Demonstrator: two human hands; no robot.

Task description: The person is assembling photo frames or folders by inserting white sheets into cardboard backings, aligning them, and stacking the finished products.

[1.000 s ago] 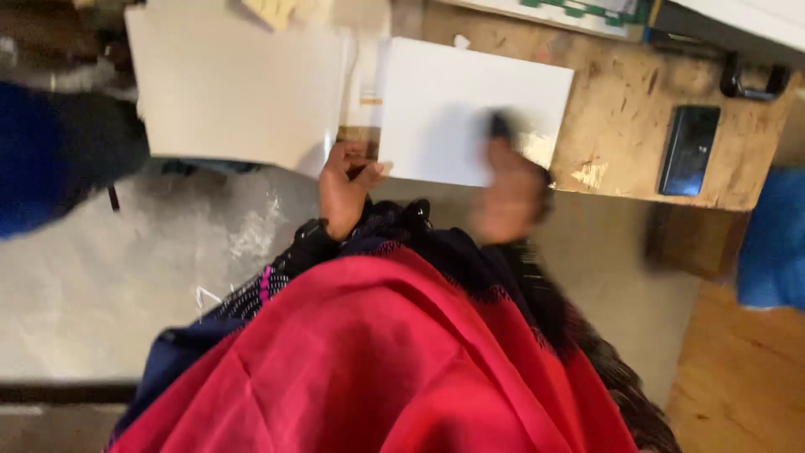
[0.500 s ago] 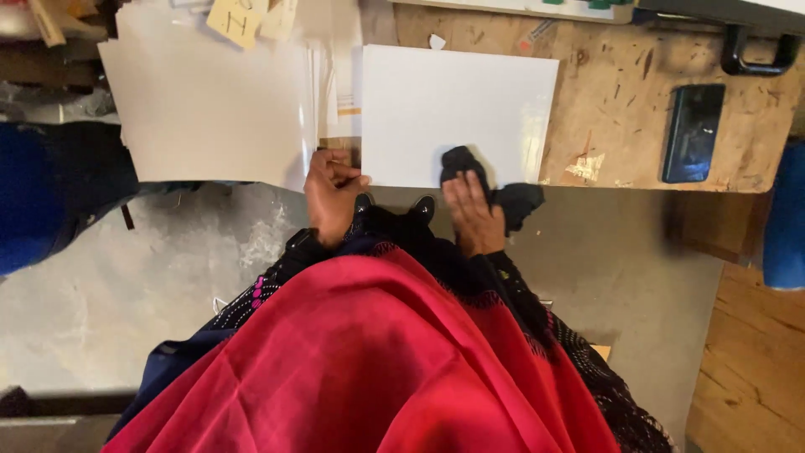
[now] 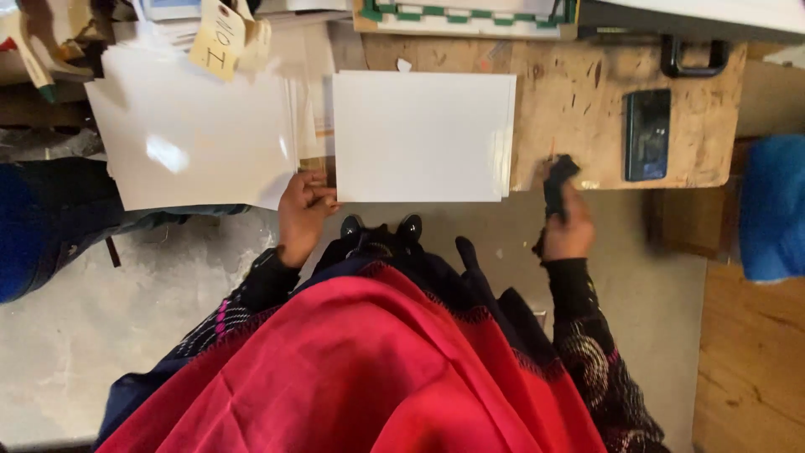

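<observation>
The right hand (image 3: 568,231) is curled tight around a black cloth (image 3: 555,184), at the near edge of the wooden table (image 3: 579,92), just right of a small stack of white sheets (image 3: 419,134); the left hand (image 3: 302,210), fingers bent together, rests at the near left corner of that stack, holding nothing I can make out; a second, larger pile of glossy white sheets (image 3: 193,143) overhangs the table's left side; one dark phone (image 3: 647,134) lies near the right edge; one yellow tag (image 3: 216,38) sits at the far left.

Workshop: scarred plywood bench (image 3: 587,109) (stacked white sheets (image 3: 419,134)).
</observation>
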